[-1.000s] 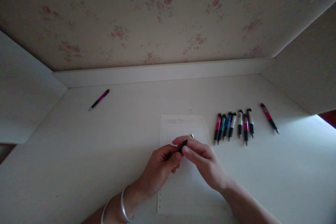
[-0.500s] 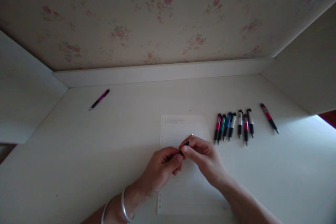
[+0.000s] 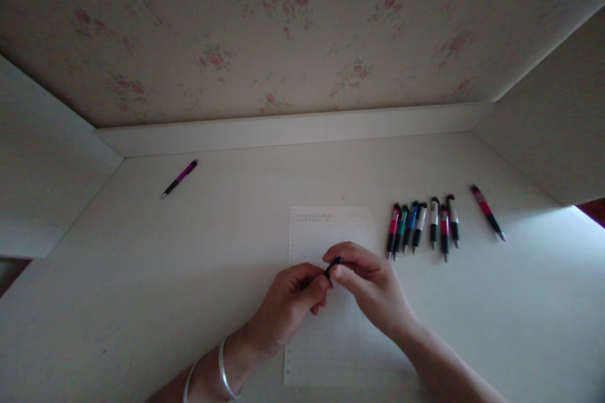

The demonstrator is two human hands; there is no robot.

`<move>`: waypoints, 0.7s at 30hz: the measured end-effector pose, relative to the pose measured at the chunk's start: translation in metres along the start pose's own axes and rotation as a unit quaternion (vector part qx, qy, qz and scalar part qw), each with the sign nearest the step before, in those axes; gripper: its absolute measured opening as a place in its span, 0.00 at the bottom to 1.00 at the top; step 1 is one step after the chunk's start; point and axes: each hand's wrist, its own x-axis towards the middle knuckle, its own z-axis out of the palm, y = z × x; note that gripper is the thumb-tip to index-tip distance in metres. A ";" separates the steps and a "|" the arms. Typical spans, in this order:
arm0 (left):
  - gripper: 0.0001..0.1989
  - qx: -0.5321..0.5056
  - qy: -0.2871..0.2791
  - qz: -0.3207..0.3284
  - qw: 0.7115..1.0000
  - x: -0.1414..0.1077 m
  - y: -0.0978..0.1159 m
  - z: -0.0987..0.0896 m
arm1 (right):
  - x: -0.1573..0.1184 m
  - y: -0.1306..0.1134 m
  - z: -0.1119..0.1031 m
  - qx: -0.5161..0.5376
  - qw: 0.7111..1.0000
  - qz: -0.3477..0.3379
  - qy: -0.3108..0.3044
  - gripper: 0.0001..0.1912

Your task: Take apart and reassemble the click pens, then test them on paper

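Note:
Over the lined paper (image 3: 331, 359), my two hands meet at a small black pen (image 3: 333, 266), of which only a dark end shows between them. My left hand (image 3: 293, 302) is closed around its lower part, which the fingers hide. My right hand (image 3: 371, 283) has thumb and forefinger at the upper end, with the thumb against it. The paper has punched holes along its left edge and a little writing at the top.
To the right of the paper several pens (image 3: 418, 227) lie side by side, with a red and black pen (image 3: 488, 211) farther right. A purple and black pen (image 3: 179, 179) lies at the back left. White panels and a flowered wall (image 3: 302, 44) enclose the desk (image 3: 142, 264).
The fingers of my right hand have loosened and shifted slightly, and more of the pen's black end shows. My left hand stays nearly still.

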 end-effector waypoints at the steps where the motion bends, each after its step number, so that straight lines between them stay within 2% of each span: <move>1: 0.21 -0.022 0.018 -0.004 1.000 0.001 -0.001 0.000 | 0.002 -0.001 -0.003 -0.022 0.999 0.001 0.032 0.14; 3: 0.19 -0.080 0.056 -0.017 0.995 0.002 -0.003 0.001 | 0.006 -0.002 -0.010 -0.090 0.991 -0.002 0.097 0.17; 6: 0.18 -0.137 0.081 -0.037 0.987 0.003 -0.003 0.003 | 0.012 -0.003 -0.023 -0.255 0.957 -0.051 0.126 0.13; 10: 0.18 -0.164 0.067 -0.035 0.984 0.002 -0.003 0.003 | 0.014 0.006 -0.032 -0.414 0.902 -0.087 0.089 0.11; 14: 0.18 -0.191 0.068 -0.018 0.979 0.001 -0.002 0.003 | 0.014 0.017 -0.035 -0.490 0.866 -0.090 0.034 0.09; 18: 0.18 -0.179 0.062 -0.029 0.982 0.000 -0.001 0.003 | 0.015 0.021 -0.035 -0.478 0.874 -0.087 0.021 0.12; 21: 0.19 -0.170 0.041 -0.044 0.984 0.000 -0.001 0.002 | 0.016 0.017 -0.032 -0.417 0.903 -0.095 0.032 0.12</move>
